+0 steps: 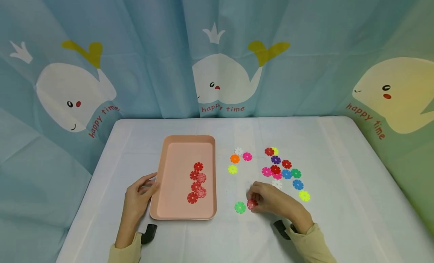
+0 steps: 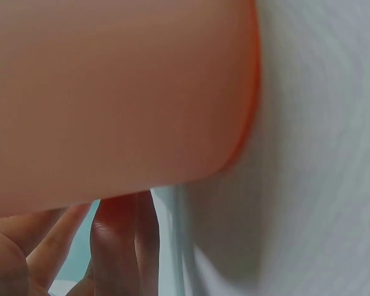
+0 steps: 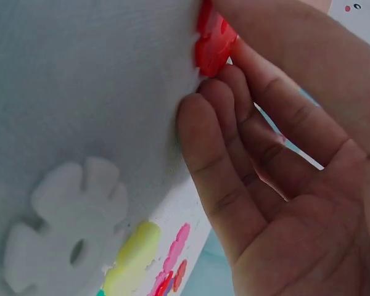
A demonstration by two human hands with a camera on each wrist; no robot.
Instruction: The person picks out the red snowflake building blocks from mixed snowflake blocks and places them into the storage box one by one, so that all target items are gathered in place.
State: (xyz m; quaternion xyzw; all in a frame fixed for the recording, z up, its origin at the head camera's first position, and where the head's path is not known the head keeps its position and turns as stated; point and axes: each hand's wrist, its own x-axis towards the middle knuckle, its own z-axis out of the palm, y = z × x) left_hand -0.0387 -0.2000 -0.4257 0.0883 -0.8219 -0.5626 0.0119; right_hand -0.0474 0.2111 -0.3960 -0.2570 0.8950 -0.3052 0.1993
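Observation:
A shallow pink tray (image 1: 173, 180) lies on the table, with several red flower-shaped plastic discs (image 1: 192, 198) toward its right side. My left hand (image 1: 138, 195) holds the tray's left edge, thumb at the rim and fingers along the outer side. In the left wrist view, the tray wall (image 2: 123, 111) covers parts of the fingers (image 2: 114, 246). Right of the tray, my right hand (image 1: 271, 198) pinches a red notched disc (image 1: 252, 204) between thumb and fingers, close over the table. That red disc (image 3: 214, 49) shows at the fingertips in the right wrist view. Beside it lies a green disc (image 1: 240, 207).
Loose discs in several colours spread over the table's right half, including orange (image 1: 234, 158), purple (image 1: 275, 159), blue (image 1: 298, 184) and yellow (image 1: 304, 196). Near the right hand lies a white disc (image 3: 68, 222). A whale-print curtain (image 1: 152, 59) hangs behind the white table (image 1: 349, 202).

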